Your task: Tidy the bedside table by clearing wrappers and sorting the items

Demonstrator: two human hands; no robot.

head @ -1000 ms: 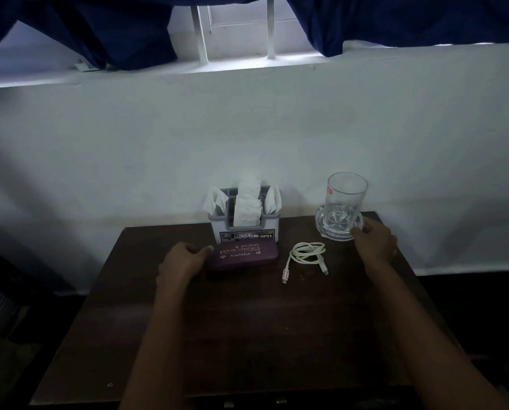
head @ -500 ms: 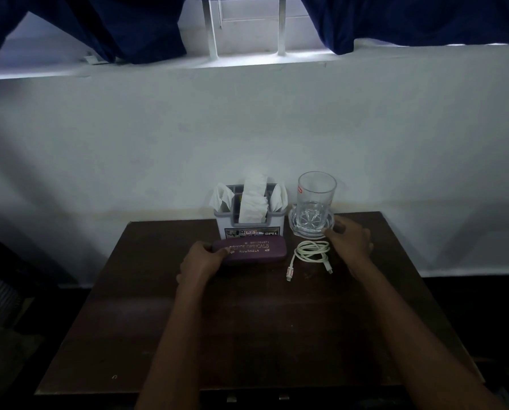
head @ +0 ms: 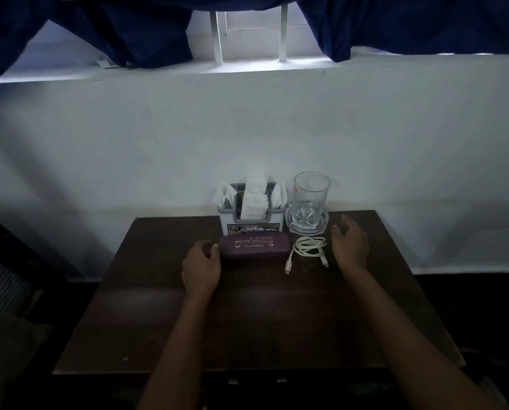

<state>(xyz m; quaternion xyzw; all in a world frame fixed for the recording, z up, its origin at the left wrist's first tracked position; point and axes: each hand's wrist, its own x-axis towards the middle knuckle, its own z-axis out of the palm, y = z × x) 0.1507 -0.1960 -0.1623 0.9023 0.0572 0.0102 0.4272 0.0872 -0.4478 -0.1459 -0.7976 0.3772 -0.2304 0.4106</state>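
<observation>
Both my hands are loose beside the purple hard spectacle case (head: 254,246) on the dark brown wooden table (head: 262,321).
My left hand (head: 201,266) is at the left end of the case; the thumb tip touches it, the fingers are loosely curled and grip nothing. My right hand (head: 350,247), relaxed and holding nothing, is to the right of the case, with the coiled white charging cable (head: 308,247) lying between the case and this hand. Just behind the case stands the grey plastic holder (head: 252,227) with white tissues (head: 254,196). Behind the case to the right, the clear glass tumbler (head: 310,196) stands on a clear glass coaster (head: 321,226).

White wall (head: 247,137) below lit window ledge (head: 158,73). Two white bars (head: 218,37) rise from ledge. Dark blue curtains (head: 410,22) hang onto ledge, either side of bars.
</observation>
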